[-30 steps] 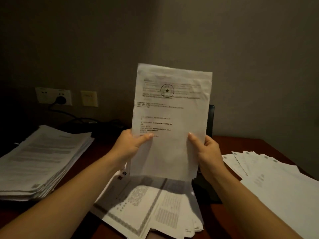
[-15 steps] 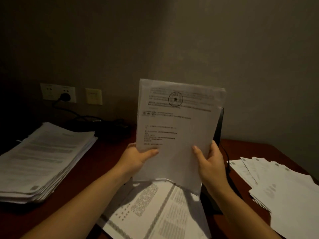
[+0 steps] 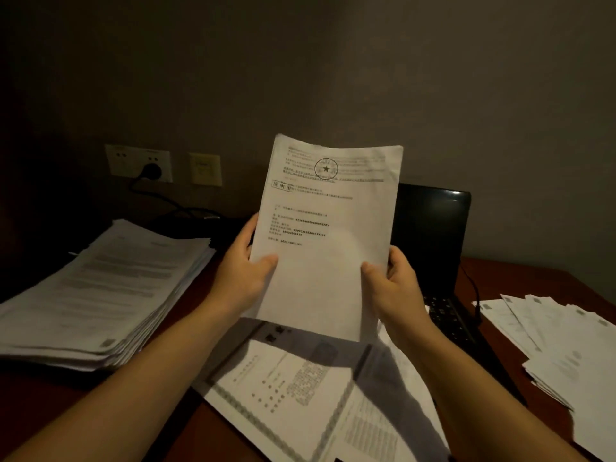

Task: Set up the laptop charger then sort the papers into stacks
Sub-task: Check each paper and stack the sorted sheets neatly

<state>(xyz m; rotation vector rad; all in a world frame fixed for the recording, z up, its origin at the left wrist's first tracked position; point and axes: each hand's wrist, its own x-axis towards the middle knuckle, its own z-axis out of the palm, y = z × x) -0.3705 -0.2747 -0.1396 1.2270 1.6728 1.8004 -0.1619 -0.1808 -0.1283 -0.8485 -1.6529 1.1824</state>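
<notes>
I hold a printed sheet with a round star stamp (image 3: 328, 235) upright in front of me. My left hand (image 3: 243, 271) pinches its lower left edge, my right hand (image 3: 393, 281) grips its lower right edge. Behind the sheet stands an open black laptop (image 3: 433, 235); a thin cable (image 3: 471, 288) hangs at its right side. A charger plug (image 3: 151, 170) sits in the wall socket, with its black cord (image 3: 173, 205) running down to the desk. Loose papers (image 3: 293, 391) lie under my hands.
A thick paper stack (image 3: 100, 291) lies on the left of the dark red desk (image 3: 520, 278). A fanned pile of sheets (image 3: 560, 348) covers the right side. A second wall plate (image 3: 204, 168) sits beside the socket. The room is dim.
The held sheet has tilted slightly and sits a little lower against the wall. The view shifted, so more of the laptop screen shows to the right of the sheet.
</notes>
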